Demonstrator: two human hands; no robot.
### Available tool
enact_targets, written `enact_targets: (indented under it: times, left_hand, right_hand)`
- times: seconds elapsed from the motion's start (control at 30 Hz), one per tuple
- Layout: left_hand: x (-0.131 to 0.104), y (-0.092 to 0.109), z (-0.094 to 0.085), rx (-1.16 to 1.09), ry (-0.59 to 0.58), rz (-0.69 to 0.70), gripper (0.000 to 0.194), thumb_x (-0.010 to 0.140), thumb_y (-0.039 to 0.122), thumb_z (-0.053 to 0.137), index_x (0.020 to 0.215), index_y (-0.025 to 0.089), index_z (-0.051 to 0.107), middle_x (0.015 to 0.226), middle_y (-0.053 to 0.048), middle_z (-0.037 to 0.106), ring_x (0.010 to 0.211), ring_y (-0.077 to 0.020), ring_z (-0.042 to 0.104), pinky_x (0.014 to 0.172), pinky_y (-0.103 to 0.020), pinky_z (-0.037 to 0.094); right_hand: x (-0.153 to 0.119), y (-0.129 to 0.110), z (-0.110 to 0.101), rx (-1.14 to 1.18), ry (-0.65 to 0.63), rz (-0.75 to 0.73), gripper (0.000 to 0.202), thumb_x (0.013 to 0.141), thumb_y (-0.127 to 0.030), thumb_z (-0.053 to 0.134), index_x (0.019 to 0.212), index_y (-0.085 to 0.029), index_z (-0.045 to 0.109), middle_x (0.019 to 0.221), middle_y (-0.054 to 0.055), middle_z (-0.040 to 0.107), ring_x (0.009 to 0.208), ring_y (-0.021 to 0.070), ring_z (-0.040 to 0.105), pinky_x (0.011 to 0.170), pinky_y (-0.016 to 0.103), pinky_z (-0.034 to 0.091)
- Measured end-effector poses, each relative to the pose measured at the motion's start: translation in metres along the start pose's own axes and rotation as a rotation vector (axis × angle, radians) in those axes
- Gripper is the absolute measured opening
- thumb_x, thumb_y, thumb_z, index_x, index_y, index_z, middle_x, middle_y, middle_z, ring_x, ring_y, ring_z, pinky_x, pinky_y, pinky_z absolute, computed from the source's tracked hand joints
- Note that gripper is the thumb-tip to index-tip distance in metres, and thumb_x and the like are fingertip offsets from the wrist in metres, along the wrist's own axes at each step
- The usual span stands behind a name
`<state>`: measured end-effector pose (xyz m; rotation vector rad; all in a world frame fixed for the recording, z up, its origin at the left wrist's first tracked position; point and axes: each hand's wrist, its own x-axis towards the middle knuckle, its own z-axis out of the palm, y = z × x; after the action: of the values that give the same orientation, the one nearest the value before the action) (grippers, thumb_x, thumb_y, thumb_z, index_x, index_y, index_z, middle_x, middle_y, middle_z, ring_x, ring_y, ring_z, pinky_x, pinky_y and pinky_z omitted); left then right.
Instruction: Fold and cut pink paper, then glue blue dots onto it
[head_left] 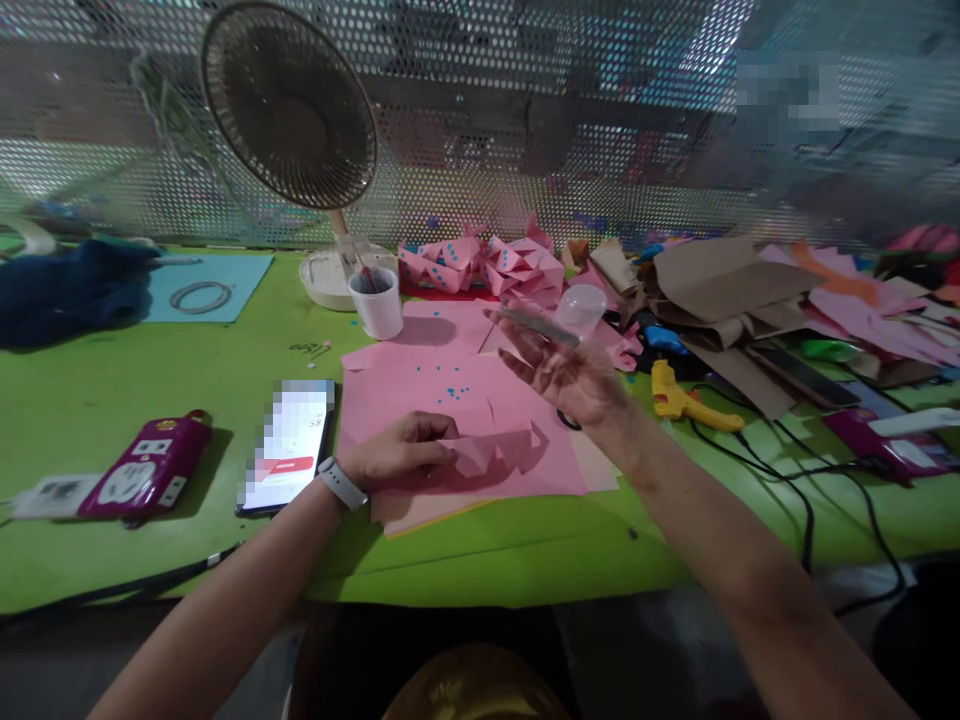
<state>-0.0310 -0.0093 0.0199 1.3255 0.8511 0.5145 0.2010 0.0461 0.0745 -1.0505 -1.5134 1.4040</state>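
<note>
My left hand point(409, 448) rests low over a stack of pink paper sheets point(390, 385). Its thumb and curled fingers pinch a folded pink paper piece point(491, 448) with a notched lower edge. Small blue dots point(451, 392) lie scattered on the sheet just beyond it. Above the sheet's right side, my right hand point(566, 375) is raised, palm showing and fingers stretched apart. A blurred greyish strip point(544, 325) runs along its upper edge; I cannot tell what it is. Behind that hand is a clear plastic cup point(581, 308). Part of a black ring point(568, 421) shows beside the wrist.
A fan point(289, 110) and a white cup point(376, 305) stand behind the sheets, near folded pink paper shapes point(517, 265). A phone point(289, 450) and purple device point(150, 465) lie left. Rightward are a yellow glue gun point(690, 400), cables point(806, 500) and brown paper point(720, 290).
</note>
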Motion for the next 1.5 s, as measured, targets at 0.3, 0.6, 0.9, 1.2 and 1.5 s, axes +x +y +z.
enact_targets:
  times: [0.3, 0.6, 0.9, 1.2, 1.5]
  left_hand:
    - [0.001, 0.002, 0.001, -0.126, -0.013, -0.046, 0.024, 0.074, 0.031, 0.069, 0.068, 0.016, 0.051, 0.051, 0.007, 0.045, 0.044, -0.0054, 0.037, 0.044, -0.019, 0.027]
    - [0.003, -0.001, 0.001, -0.128, -0.025, -0.067, 0.024, 0.076, 0.033, 0.068, 0.071, 0.016, 0.052, 0.05, 0.005, 0.048, 0.044, -0.0061, 0.038, 0.044, -0.019, 0.025]
    - [0.003, -0.001, 0.0, -0.102, -0.041, -0.075, 0.022, 0.077, 0.032, 0.066, 0.073, 0.015, 0.053, 0.052, 0.005, 0.049, 0.047, -0.0064, 0.038, 0.046, -0.02, 0.026]
    - [0.002, 0.001, 0.003, -0.084, -0.033, -0.054, 0.024, 0.076, 0.032, 0.068, 0.07, 0.015, 0.051, 0.053, 0.005, 0.048, 0.046, -0.0058, 0.038, 0.044, -0.019, 0.026]
    - [0.005, -0.004, 0.001, -0.018, -0.039, -0.005, 0.02, 0.078, 0.029, 0.065, 0.07, 0.014, 0.054, 0.054, 0.004, 0.051, 0.047, -0.0063, 0.041, 0.045, -0.019, 0.03]
  right_hand:
    - [0.03, 0.044, 0.014, 0.273, 0.098, 0.063, 0.037, 0.088, -0.049, 0.05, 0.105, -0.022, 0.068, 0.072, -0.001, 0.065, 0.056, 0.0082, 0.057, 0.049, 0.018, 0.042]
    - [0.049, 0.068, 0.027, 0.162, 0.199, 0.124, 0.033, 0.08, -0.052, 0.063, 0.082, -0.019, 0.064, 0.065, 0.0, 0.068, 0.056, 0.0112, 0.064, 0.049, 0.02, 0.042]
    - [0.05, 0.078, 0.023, 0.33, 0.053, 0.124, 0.035, 0.067, -0.042, 0.08, 0.091, -0.021, 0.066, 0.079, 0.0, 0.073, 0.064, 0.0108, 0.068, 0.052, 0.018, 0.043]
    - [0.043, 0.072, 0.016, 0.445, -0.08, 0.262, 0.035, 0.063, -0.029, 0.083, 0.096, -0.025, 0.071, 0.075, -0.002, 0.073, 0.064, 0.011, 0.068, 0.059, 0.021, 0.052]
    - [0.038, 0.053, 0.023, 0.245, 0.102, -0.035, 0.034, 0.067, -0.048, 0.078, 0.083, -0.02, 0.071, 0.051, -0.006, 0.06, 0.043, 0.008, 0.055, 0.044, 0.02, 0.046]
